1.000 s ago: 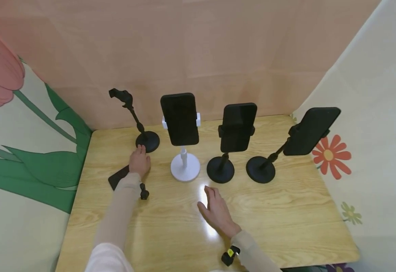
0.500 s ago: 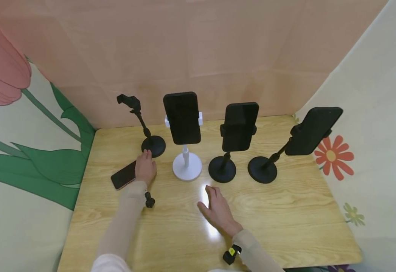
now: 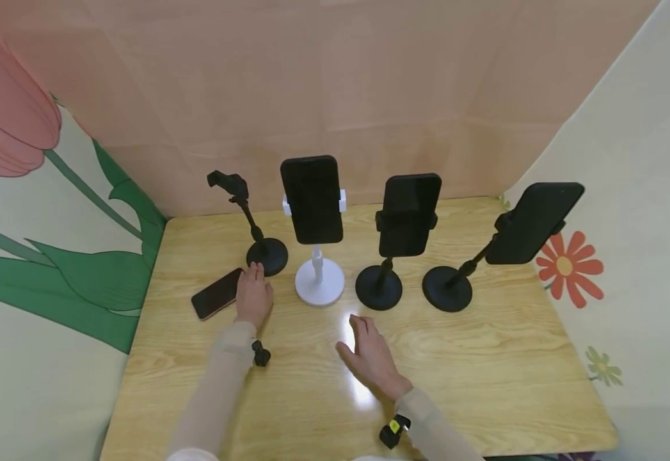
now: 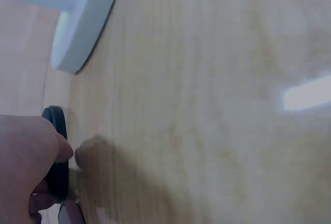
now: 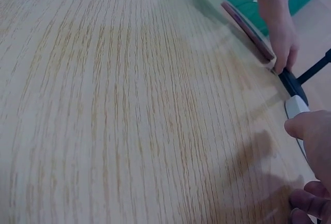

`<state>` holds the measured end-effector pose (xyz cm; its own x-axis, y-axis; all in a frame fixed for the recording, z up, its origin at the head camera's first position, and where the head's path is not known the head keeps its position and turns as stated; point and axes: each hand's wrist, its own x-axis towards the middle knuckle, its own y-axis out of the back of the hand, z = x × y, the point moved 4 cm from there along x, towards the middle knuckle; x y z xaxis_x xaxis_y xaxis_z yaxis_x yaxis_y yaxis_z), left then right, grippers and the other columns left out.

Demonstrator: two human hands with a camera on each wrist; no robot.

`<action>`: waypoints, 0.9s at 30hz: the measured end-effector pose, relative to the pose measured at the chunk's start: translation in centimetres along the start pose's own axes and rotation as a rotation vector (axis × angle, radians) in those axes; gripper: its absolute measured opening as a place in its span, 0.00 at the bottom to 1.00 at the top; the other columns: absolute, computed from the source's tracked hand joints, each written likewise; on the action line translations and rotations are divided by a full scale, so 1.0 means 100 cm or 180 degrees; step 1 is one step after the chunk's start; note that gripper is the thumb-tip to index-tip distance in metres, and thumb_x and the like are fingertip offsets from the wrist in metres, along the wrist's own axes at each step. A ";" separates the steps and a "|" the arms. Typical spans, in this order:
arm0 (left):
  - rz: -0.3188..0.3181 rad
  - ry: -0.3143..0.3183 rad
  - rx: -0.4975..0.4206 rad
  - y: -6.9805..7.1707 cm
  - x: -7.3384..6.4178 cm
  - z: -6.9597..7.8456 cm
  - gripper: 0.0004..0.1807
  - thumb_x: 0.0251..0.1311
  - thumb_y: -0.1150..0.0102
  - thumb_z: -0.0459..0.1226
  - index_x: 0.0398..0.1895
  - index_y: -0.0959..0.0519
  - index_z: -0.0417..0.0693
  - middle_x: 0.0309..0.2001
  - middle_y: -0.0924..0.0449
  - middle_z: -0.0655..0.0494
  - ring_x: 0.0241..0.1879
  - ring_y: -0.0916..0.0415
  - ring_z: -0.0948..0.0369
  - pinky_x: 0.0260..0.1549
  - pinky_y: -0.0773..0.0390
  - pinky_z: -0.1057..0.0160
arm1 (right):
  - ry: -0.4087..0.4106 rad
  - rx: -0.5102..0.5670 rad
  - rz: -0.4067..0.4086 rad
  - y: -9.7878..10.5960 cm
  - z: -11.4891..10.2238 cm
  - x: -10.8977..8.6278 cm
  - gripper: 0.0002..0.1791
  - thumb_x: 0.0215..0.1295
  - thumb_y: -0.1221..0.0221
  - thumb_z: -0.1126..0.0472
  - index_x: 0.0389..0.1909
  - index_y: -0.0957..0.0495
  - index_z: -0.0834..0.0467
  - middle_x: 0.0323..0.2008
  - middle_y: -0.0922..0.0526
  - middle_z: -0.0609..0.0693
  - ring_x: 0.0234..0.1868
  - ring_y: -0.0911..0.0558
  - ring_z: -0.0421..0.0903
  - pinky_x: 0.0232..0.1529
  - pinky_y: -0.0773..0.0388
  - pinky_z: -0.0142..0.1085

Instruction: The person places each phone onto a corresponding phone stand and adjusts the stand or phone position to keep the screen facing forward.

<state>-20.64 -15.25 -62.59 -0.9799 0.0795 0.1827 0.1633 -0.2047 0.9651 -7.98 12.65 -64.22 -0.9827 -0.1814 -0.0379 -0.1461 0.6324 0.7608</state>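
Note:
My left hand (image 3: 254,299) is at the near edge of the round base of a black phone stand (image 3: 267,257). In the left wrist view the thumb and fingers pinch the rim of that base (image 4: 59,180). The stand's clamp (image 3: 229,184) holds no phone. Just left of my hand a dark phone (image 3: 217,294) lies flat on the table, its right end close to the fingers. My right hand (image 3: 374,355) hovers over or rests on the table in front of the other stands, fingers loosely bent and thumb apart, holding nothing.
To the right stand a white phone stand (image 3: 319,291) and two black phone stands (image 3: 378,298), (image 3: 447,298), each bearing a phone. A wooden table (image 3: 519,371) carries everything. A pink cloth (image 3: 335,83) hangs behind, with flowered cloths at both sides.
My left hand has drawn the bare black stand nearer and to the right, baring more of the flat phone. The view has shifted slightly. My right hand stays put.

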 end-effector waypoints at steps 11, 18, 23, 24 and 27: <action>-0.0036 0.0123 0.0033 0.004 -0.028 0.010 0.28 0.67 0.38 0.34 0.67 0.27 0.27 0.65 0.26 0.30 0.63 0.26 0.39 0.73 0.36 0.44 | 0.0022 0.0108 -0.0002 0.000 -0.011 0.007 0.38 0.69 0.35 0.48 0.72 0.33 0.64 0.62 0.28 0.60 0.54 0.19 0.56 0.57 0.19 0.52; -0.0011 0.0063 0.0106 0.005 -0.037 0.014 0.28 0.67 0.38 0.35 0.67 0.27 0.27 0.65 0.25 0.30 0.62 0.25 0.39 0.71 0.34 0.43 | 0.0429 0.0197 -0.0259 -0.010 -0.044 0.021 0.34 0.72 0.37 0.51 0.69 0.33 0.67 0.61 0.25 0.60 0.58 0.20 0.55 0.61 0.21 0.50; -0.0045 0.0119 0.0135 0.008 -0.045 0.018 0.28 0.67 0.37 0.36 0.67 0.27 0.29 0.65 0.24 0.32 0.62 0.24 0.40 0.72 0.34 0.44 | 0.0706 0.0013 -0.0292 -0.018 -0.067 0.030 0.31 0.73 0.38 0.53 0.69 0.32 0.67 0.62 0.24 0.60 0.64 0.23 0.56 0.64 0.23 0.49; -0.0032 0.0130 0.0130 0.008 -0.047 0.018 0.28 0.67 0.36 0.36 0.66 0.26 0.29 0.64 0.24 0.32 0.62 0.24 0.40 0.72 0.34 0.45 | 0.0753 -0.0044 -0.0305 -0.019 -0.071 0.032 0.31 0.74 0.39 0.54 0.70 0.32 0.67 0.63 0.24 0.61 0.65 0.24 0.56 0.65 0.24 0.49; 0.0055 0.0150 0.0107 0.010 -0.052 0.021 0.28 0.65 0.35 0.35 0.64 0.25 0.28 0.62 0.23 0.32 0.60 0.22 0.40 0.71 0.33 0.45 | 0.0906 -0.0188 -0.0353 -0.023 -0.084 0.039 0.30 0.75 0.40 0.56 0.71 0.32 0.67 0.66 0.25 0.63 0.68 0.26 0.58 0.68 0.26 0.50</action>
<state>-15.10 -13.84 -62.24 -0.9811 0.0300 0.1910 0.1831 -0.1729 0.9678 -10.48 4.16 -60.66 -0.8884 -0.4558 0.0539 -0.2355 0.5535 0.7989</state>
